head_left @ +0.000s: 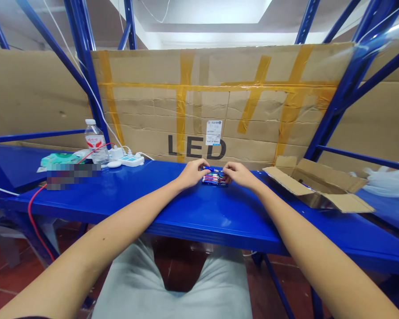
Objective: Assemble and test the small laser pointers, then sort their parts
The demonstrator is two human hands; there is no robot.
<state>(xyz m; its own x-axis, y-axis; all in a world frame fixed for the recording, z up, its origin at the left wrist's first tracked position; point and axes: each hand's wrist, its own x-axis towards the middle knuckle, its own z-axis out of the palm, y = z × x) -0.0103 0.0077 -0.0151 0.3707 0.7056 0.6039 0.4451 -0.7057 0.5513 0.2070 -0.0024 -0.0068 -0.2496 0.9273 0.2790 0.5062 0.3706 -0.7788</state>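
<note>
On the blue table (126, 195), directly in front of me, lies a small row of pens (213, 179) with blue, red and dark barrels, side by side. Just behind the row a blue pen (213, 169) lies crosswise between my two hands. My left hand (191, 173) is closed with thumb and fingertips at the pen's left end. At its right end my right hand (238, 173) is closed in a pinch, partly covering the row's right side. The fingertips hide both ends of the blue pen.
An open cardboard box (319, 186) stands to the right, beside a white plastic bag (390, 181). A water bottle (96, 141), a green packet (61, 159) and a white power strip (131, 159) are at the left. A large cardboard panel (146, 110) closes off the back.
</note>
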